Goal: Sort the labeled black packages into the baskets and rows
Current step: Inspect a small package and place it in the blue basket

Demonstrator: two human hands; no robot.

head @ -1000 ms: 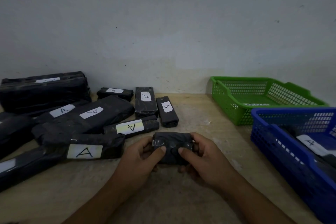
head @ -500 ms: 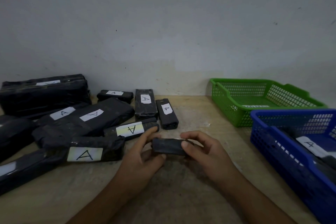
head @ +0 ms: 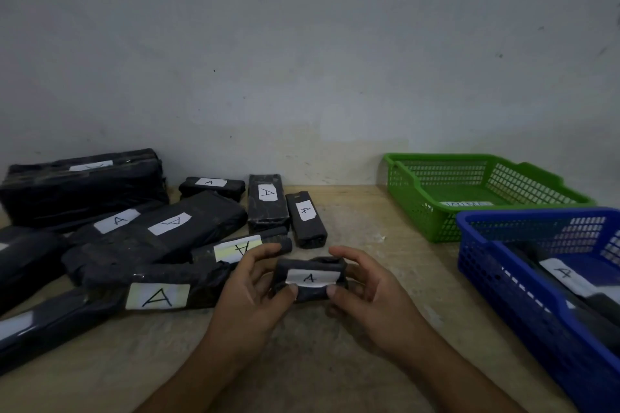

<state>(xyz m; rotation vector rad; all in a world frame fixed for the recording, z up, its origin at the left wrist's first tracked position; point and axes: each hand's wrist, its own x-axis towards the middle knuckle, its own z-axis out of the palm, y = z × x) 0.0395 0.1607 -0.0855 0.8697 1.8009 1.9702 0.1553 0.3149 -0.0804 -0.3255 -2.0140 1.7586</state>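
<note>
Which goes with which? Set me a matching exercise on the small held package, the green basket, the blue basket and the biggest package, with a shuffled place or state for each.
Things
1. small black package
2. green basket
3. blue basket
4. largest black package

Places or states
a. has an A-labeled package inside
b. far left, by the wall
c. gripped by the left hand and right hand
d. right rear, behind the other basket

Pairs: 1-c, 2-d, 3-a, 4-b

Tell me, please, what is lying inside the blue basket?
Inside the blue basket lies a black package with a white label marked A. More dark wrapping shows beside it, but the basket's near wall and the picture's edge hide how many packages there are.
</note>
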